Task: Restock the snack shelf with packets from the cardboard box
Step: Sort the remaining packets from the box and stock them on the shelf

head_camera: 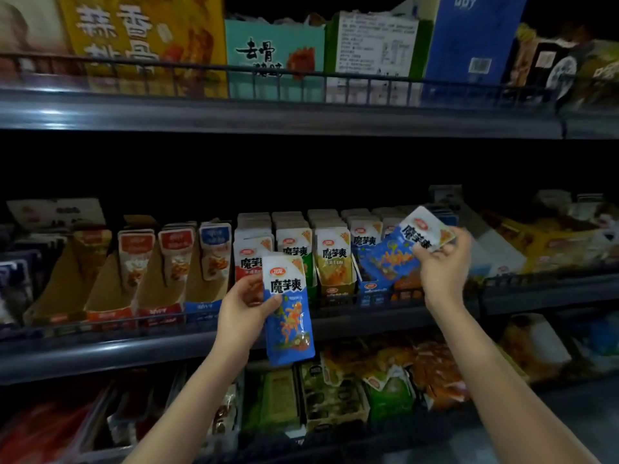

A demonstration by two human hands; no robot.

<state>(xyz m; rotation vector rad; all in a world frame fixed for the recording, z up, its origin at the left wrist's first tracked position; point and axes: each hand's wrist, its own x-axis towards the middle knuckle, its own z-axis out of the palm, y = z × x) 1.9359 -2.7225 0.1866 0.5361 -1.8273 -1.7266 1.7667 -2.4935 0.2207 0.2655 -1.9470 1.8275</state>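
We note left hand (246,304) grip clamped on blue packet (288,316), right hand (442,266) pinching tilted packet (410,244); advise seating it upright in blue row (364,242).

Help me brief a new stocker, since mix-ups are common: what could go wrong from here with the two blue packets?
1. The upright blue packet in the left hand hangs before the red packet row; the near-identical designs could invite misfiling.
2. The right hand pinches the tilted blue packet by one edge; it might slip while entering the blue display box, which already looks full.
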